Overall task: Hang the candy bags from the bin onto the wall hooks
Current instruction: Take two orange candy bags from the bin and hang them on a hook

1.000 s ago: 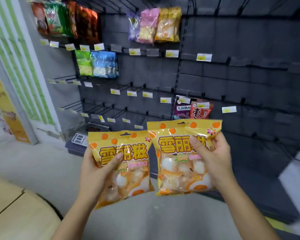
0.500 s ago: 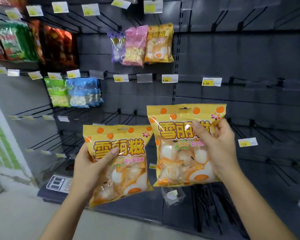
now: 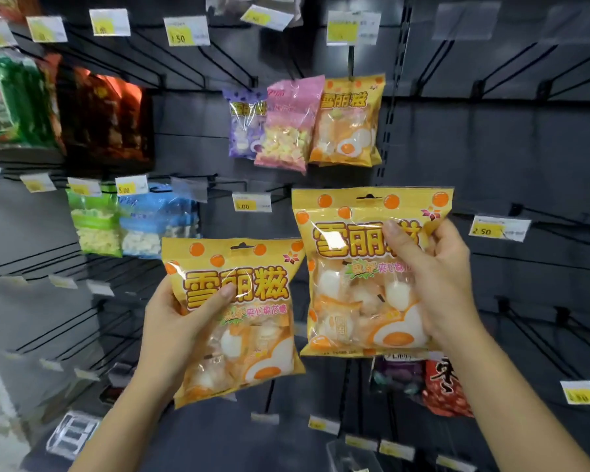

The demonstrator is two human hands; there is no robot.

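Observation:
I hold two yellow marshmallow candy bags upright in front of the dark hook wall. My left hand grips the left yellow bag by its left edge, thumb across the front. My right hand grips the right yellow bag by its right side and holds it higher. Each bag has a hang slot at its top. A matching yellow bag hangs on a wall hook above, next to a pink bag and a purple bag. The bin is out of view.
Green bag and blue bag hang at left centre; red and dark bags hang upper left. A red bag hangs low right. Several bare black hooks with yellow price tags jut out across the right wall.
The view has swung upward along the wall and closer to it. Both bags have risen toward the hanging yellow bag, the right one higher than the left.

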